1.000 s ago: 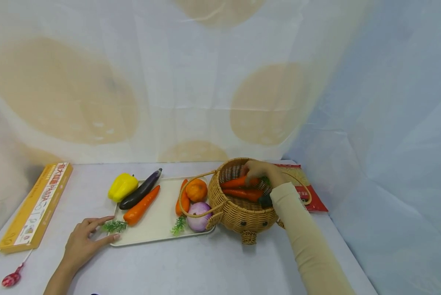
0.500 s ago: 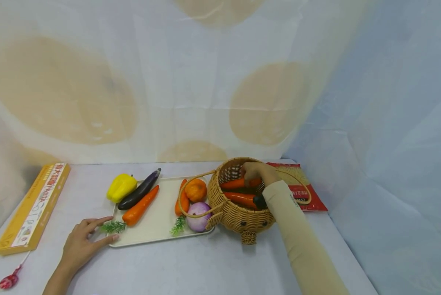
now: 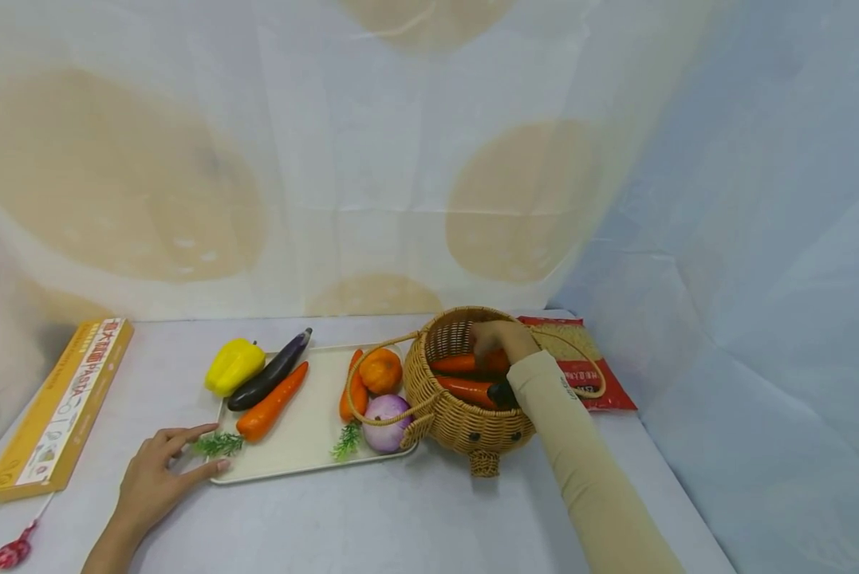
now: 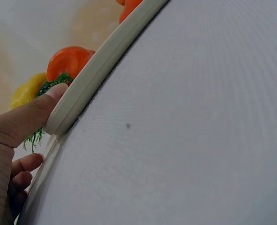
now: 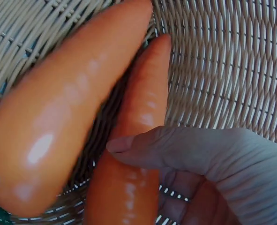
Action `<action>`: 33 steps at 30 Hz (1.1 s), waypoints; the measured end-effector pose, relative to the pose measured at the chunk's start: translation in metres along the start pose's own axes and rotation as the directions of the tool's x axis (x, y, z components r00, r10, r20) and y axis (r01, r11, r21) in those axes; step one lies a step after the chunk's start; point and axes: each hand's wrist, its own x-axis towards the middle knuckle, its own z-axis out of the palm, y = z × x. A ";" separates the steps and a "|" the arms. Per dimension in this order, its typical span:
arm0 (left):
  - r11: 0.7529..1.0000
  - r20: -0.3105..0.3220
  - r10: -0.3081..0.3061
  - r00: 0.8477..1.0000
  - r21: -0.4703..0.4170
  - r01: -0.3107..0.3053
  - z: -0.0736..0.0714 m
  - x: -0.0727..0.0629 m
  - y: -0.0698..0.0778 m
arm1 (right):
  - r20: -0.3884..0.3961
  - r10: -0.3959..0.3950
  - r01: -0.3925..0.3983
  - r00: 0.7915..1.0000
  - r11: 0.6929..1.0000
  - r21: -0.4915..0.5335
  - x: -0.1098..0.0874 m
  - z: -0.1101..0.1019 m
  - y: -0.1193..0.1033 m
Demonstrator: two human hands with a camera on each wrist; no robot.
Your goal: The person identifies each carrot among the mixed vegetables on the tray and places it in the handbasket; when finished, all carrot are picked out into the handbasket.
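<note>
In the head view my right hand [image 3: 497, 339] reaches into a wicker basket [image 3: 458, 422]. Its thumb lies on one carrot [image 5: 126, 183], and the other fingers curl round that carrot's side. A second, larger carrot [image 5: 58, 112] lies beside it, next to a dark item [image 3: 502, 395] too hidden to tell. My left hand [image 3: 149, 482] holds the front left corner of a cream tray [image 3: 307, 466], thumb on the rim. On the tray are a carrot [image 3: 271, 406], an eggplant [image 3: 271, 371], a smaller carrot [image 3: 355, 391], a small pumpkin [image 3: 381, 371] and a purple onion [image 3: 386, 422].
A yellow bell pepper [image 3: 234, 367] sits at the tray's back left corner. To the far left lie a yellow pasta box [image 3: 63, 406] and a red lollipop [image 3: 13, 552]. Behind the basket on the right is a red packet [image 3: 601, 383]. The basket's handle loops over the tray's right end.
My right hand has gone slightly deeper into the basket, and its sleeve has shifted left. The front carrot there has shifted. Green near the hand is now hidden. The left hand stays at the tray.
</note>
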 end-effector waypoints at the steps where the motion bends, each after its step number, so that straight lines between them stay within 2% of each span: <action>1: 1.000 -0.002 -0.001 1.000 0.001 0.001 0.000 0.000 0.000 | 0.014 0.003 -0.002 1.000 1.000 -0.007 0.001 0.001 0.000; 6: 1.000 0.005 -0.008 1.000 -0.002 0.008 0.000 -0.002 0.002 | 0.079 0.003 0.001 0.997 0.999 -0.053 0.007 0.005 0.002; 11: 1.000 -0.016 0.011 1.000 -0.006 -0.011 0.001 -0.004 0.002 | 0.092 -0.018 0.026 0.996 0.996 -0.084 0.008 0.006 0.003; 14: 1.000 -0.030 0.020 0.999 -0.009 -0.020 0.001 -0.004 0.002 | 0.084 -0.027 0.035 0.996 0.995 -0.098 0.009 0.004 0.001; 19: 1.000 -0.015 0.014 1.000 -0.015 -0.014 0.001 0.000 0.001 | 0.033 -0.075 0.078 0.997 0.988 -0.131 0.007 -0.006 -0.007; 23: 1.000 -0.009 0.005 1.000 -0.018 -0.005 0.002 0.002 0.000 | -0.002 -0.147 0.146 0.989 0.986 -0.077 -0.006 -0.019 -0.023; 26: 1.000 0.000 0.002 1.000 -0.024 -0.002 0.003 0.001 -0.001 | -0.027 -0.212 0.210 0.977 0.976 -0.066 -0.028 -0.027 -0.041; 28: 1.000 0.002 0.001 1.000 -0.025 -0.001 0.003 0.000 -0.001 | -0.070 -0.234 0.229 0.970 0.971 -0.075 -0.048 -0.030 -0.058; 30: 1.000 -0.002 0.003 1.000 -0.026 -0.003 0.003 0.000 -0.002 | -0.172 -0.246 0.230 0.954 0.967 -0.107 -0.068 -0.030 -0.076; 32: 1.000 -0.013 0.008 1.000 -0.021 -0.008 0.004 0.001 -0.002 | -0.310 -0.247 0.214 0.918 0.967 -0.135 -0.086 -0.023 -0.097; 33: 1.000 -0.021 0.011 1.000 -0.020 -0.011 0.004 0.002 -0.002 | -0.382 -0.252 0.212 0.889 0.967 -0.144 -0.093 -0.018 -0.108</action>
